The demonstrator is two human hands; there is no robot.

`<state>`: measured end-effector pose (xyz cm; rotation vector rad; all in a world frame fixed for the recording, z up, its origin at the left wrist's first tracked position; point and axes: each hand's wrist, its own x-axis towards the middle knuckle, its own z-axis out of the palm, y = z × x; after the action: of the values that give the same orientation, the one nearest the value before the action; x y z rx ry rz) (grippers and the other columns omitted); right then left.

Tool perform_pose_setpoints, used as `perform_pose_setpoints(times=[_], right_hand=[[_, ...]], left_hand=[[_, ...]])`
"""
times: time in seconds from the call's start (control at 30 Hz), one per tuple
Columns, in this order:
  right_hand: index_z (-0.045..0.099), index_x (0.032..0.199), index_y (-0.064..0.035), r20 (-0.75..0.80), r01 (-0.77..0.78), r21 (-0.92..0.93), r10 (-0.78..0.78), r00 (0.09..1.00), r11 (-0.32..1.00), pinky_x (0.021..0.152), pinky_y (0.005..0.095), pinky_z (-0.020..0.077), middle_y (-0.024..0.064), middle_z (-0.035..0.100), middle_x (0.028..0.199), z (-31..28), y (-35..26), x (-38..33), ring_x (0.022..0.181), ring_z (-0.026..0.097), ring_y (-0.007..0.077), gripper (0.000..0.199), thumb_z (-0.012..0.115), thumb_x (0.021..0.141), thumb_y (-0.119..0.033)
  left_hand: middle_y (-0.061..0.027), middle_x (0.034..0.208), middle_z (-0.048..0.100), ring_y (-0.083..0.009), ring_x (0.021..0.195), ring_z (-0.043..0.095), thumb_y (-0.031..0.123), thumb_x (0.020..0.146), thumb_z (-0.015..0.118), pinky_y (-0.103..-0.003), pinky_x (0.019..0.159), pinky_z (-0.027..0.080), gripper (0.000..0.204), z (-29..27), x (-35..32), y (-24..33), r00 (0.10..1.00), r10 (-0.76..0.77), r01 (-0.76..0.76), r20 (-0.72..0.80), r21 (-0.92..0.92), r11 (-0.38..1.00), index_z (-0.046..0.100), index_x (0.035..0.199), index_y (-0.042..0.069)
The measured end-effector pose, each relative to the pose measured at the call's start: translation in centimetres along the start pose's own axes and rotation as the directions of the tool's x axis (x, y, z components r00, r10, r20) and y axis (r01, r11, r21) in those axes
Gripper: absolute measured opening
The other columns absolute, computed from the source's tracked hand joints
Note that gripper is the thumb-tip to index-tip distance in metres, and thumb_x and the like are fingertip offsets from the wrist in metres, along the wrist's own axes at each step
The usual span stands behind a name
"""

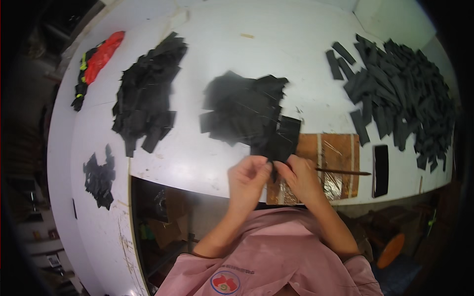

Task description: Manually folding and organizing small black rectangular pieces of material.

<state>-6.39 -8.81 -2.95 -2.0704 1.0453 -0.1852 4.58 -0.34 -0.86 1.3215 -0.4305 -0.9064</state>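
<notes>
Close to the table's near edge, my left hand (247,178) and my right hand (300,176) meet fingertip to fingertip. Pinched between them is a small black fabric piece (274,171), partly covered by the fingers. A thin dark stick (345,171) sticks out to the right from beside my right hand; whether the hand grips it or it lies underneath, I cannot tell. Just beyond my fingers spreads a pile of black fabric pieces (242,106). Under my right hand is a brown board (340,148) with pale strips and shiny tape.
Another black fabric heap (145,93) lies to the left, with a smaller one (99,177) nearer on the side table. Many dark strips (395,89) cover the far right. A black phone (380,170) rests right of the board. A red bag (103,56) sits far left.
</notes>
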Motion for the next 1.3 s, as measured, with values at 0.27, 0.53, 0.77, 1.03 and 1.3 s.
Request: perform_pose_setpoints(times=[0.27,0.53,0.77,1.03,1.3], right_hand=[[0.058,0.083,0.0001,-0.405,0.403,0.362,-0.247,0.880,0.841,0.051,0.0296,0.0434,0.0119,0.053,0.071,-1.0,-3.1,-1.7,0.060,0.054,0.0240,0.014,0.062,0.069,-0.001],[0.057,0.081,0.0008,-0.397,0.454,0.093,-0.385,0.833,0.886,0.051,0.0310,0.0434,0.0109,0.051,0.072,-0.6,-3.8,-0.6,0.060,0.054,0.0249,0.011,0.060,0.071,-0.001],[0.056,0.079,0.0000,-0.409,0.444,-0.035,-0.418,0.811,0.895,0.052,0.0345,0.0441,0.0107,0.050,0.072,-0.2,-3.7,-0.5,0.062,0.054,0.0264,0.007,0.058,0.072,-0.002],[0.054,0.081,-0.0003,-0.365,0.396,-0.195,-0.441,0.820,0.897,0.053,0.0364,0.0442,0.0133,0.048,0.075,0.8,-3.1,-0.4,0.061,0.053,0.0293,0.015,0.058,0.067,0.002],[0.058,0.071,0.0021,0.074,-0.093,0.870,0.059,0.996,0.483,0.045,0.0186,0.0326,-0.0001,0.050,0.065,-1.4,-2.6,-0.7,0.053,0.043,0.0061,0.003,0.060,0.071,0.001]], left_hand=[[-0.0073,0.069,0.058,-0.0093,0.060,0.055,0.002,0.074,0.058,-0.023,0.053,0.044,0.010,0.6,-1.1,1.1,0.949,0.293,-0.308,0.115,0.529,0.791,0.057,0.083,-0.003],[-0.0099,0.071,0.060,-0.0108,0.060,0.057,0.000,0.076,0.056,-0.024,0.053,0.046,0.016,0.7,-0.4,-0.4,0.933,0.354,-0.299,-0.063,0.411,0.861,0.056,0.092,-0.002],[-0.0067,0.076,0.062,-0.0077,0.057,0.055,-0.003,0.076,0.055,-0.021,0.051,0.046,0.022,0.6,-0.6,-1.5,0.844,0.534,-0.474,0.050,0.534,0.700,0.053,0.098,-0.003],[-0.0063,0.070,0.060,-0.0050,0.045,0.048,-0.006,0.073,0.055,-0.017,0.038,0.035,0.025,-1.0,0.7,-0.4,0.989,-0.134,0.121,-0.060,-0.188,0.975,0.051,0.098,-0.002],[-0.0025,0.074,0.055,-0.0016,0.050,0.044,-0.006,0.071,0.052,-0.015,0.040,0.030,0.026,-2.1,0.7,0.4,0.914,-0.223,0.337,0.339,-0.330,0.882,0.051,0.097,-0.001]])
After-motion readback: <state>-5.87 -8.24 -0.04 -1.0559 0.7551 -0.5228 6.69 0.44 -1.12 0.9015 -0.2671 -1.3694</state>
